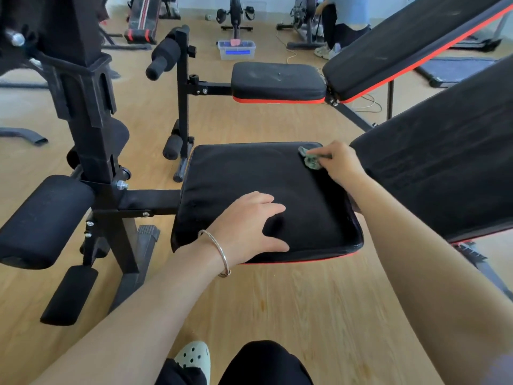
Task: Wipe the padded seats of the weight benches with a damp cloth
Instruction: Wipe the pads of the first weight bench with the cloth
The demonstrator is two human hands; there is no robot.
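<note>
Head cam: right hand [340,162] has a clenched grip on the cloth [311,159], scrubbing the far right corner of the seat pad [244,173]. Left hand [249,226] is released, fingers spread flat on the pad's near edge, probably bracing it.

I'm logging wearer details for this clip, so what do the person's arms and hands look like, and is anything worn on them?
Both forearms are bare, with no sleeves in view and no gloves on either hand. The left hand has a thin silver bangle around its wrist, with a small ring-shaped piece hanging from it. The right hand shows no jewellery, watch or markings.
</note>
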